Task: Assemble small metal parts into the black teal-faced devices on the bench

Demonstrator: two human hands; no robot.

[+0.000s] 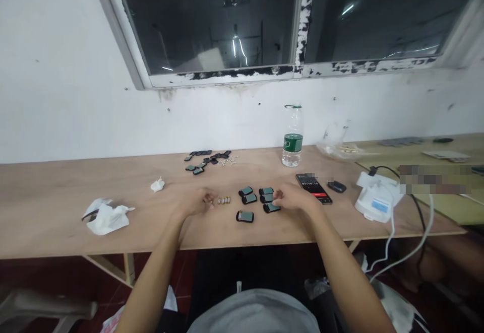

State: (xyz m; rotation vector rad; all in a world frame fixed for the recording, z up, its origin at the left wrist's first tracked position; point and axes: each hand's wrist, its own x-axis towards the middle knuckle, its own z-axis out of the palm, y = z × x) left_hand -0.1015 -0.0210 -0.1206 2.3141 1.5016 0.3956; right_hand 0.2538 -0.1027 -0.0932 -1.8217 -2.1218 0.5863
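Observation:
My left hand (197,201) rests on the table with its fingers curled together, just left of a short row of small silvery and gold cylindrical pieces (224,200). What its fingertips hold, if anything, is too small to make out. My right hand (294,196) has its fingertips closed at the right end of a small black case with a grey-green face (271,207), the lowest in a column of three. Two similar cases (249,199) lie between the hands. Another case (245,216) sits nearer the table's front edge.
Farther back lie several more black cases (198,170) and scattered small pale bits (226,161). A water bottle (292,144) stands by the wall. On the right are a phone (314,188), a black fob (336,186) and a white corded box (378,199). Crumpled tissue (109,217) lies left.

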